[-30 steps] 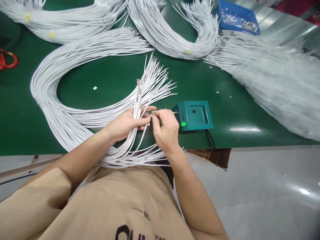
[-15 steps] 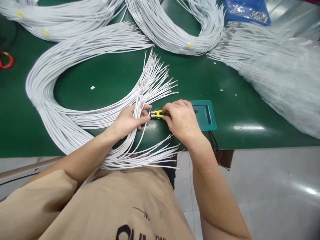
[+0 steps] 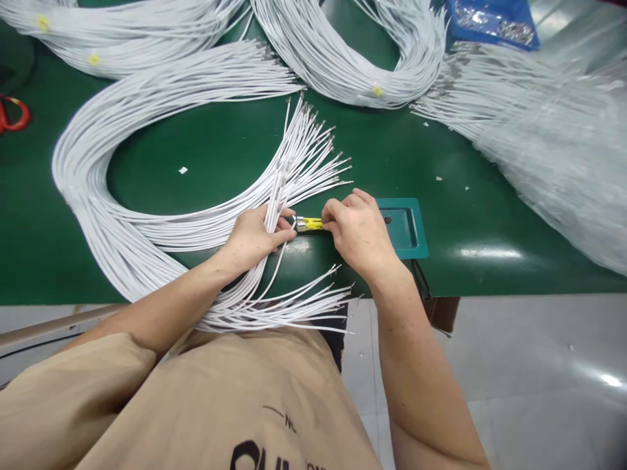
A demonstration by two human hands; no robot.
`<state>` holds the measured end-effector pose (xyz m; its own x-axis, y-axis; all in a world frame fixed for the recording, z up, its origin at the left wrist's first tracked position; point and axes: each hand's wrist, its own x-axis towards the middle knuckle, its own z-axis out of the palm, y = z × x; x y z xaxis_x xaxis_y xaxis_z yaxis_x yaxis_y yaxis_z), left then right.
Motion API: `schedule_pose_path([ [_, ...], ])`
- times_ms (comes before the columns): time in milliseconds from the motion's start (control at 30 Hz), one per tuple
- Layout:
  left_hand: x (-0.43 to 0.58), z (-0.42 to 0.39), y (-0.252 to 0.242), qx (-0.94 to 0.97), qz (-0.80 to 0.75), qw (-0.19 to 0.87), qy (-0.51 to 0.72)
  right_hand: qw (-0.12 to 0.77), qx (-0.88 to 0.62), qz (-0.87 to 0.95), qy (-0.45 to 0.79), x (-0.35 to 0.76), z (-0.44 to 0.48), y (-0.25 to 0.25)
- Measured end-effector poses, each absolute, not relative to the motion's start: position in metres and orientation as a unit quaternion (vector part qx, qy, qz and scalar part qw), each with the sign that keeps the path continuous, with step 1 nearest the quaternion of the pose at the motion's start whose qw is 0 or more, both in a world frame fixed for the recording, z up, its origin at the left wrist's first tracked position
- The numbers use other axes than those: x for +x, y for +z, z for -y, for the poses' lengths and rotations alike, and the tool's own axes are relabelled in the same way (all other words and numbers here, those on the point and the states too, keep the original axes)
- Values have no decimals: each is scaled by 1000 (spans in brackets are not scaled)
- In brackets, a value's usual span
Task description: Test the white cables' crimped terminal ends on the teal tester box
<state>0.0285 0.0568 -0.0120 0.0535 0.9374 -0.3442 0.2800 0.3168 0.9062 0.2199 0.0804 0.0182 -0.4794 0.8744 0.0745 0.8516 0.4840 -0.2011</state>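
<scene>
My left hand is closed around a small bunch of white wires, the thumb laid across them. One wire end stands apart at the fingertips. Pinched in my right hand is a small yellow tool with a metal head; much of it is hidden by the fingers, so its exact kind is unclear. The metal head meets the wire end beside my left fingertips. More white wires fan out below the hands, with metal tips. Behind my left hand lies a large curved bundle of white wires.
A green tray sits right of my right hand. Farther back are more wire bundles, a blue bin with small metal parts, and wires under clear plastic. Red-handled scissors lie far left. The table's front edge is close.
The yellow tool has turned in my right hand, showing a narrower side. My right fingers have shifted slightly rightward. My left hand keeps hold of the wires.
</scene>
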Motion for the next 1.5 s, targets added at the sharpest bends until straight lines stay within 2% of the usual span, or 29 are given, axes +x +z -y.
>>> schedule_pose_path([
  [133, 29, -57, -14, 524, -615, 511, 294, 79, -505, 856, 81, 219, -79, 21],
  [300, 29, -58, -14, 505, -608, 540, 291, 177, -534, 824, 69, 213, -65, 32],
  [400, 25, -59, -12, 498, -613, 541, 289, 202, -540, 814, 78, 199, -45, 34],
  [533, 17, -57, -5, 501, -612, 531, 303, 142, -428, 884, 120, 170, -13, 22],
  [633, 13, -55, -1, 500, -573, 564, 321, 91, -386, 912, 105, 151, 3, 12],
  [833, 10, -52, -6, 491, -520, 622, 320, 52, -408, 906, 95, 139, 22, 14],
  [1000, 6, -47, -1, 525, -526, 596, 303, -17, -449, 865, 225, 155, 25, 30],
  [1067, 6, -43, 4, 549, -534, 570, 297, 29, -518, 816, 254, 164, 11, 37],
  [1133, 9, -40, 10, 573, -533, 555, 282, 165, -620, 713, 283, 172, -9, 43],
  [1200, 12, -35, 14, 591, -526, 555, 257, 312, -626, 628, 342, 177, -29, 44],
  [1267, 15, -30, 18, 598, -526, 552, 247, 398, -596, 568, 405, 179, -42, 41],
  [1367, 18, -22, 23, 577, -552, 513, 315, 445, -561, 516, 470, 179, -47, 34],
  [1500, 17, -18, 30, 567, -572, 462, 371, 446, -549, 499, 501, 177, -42, 35],
])
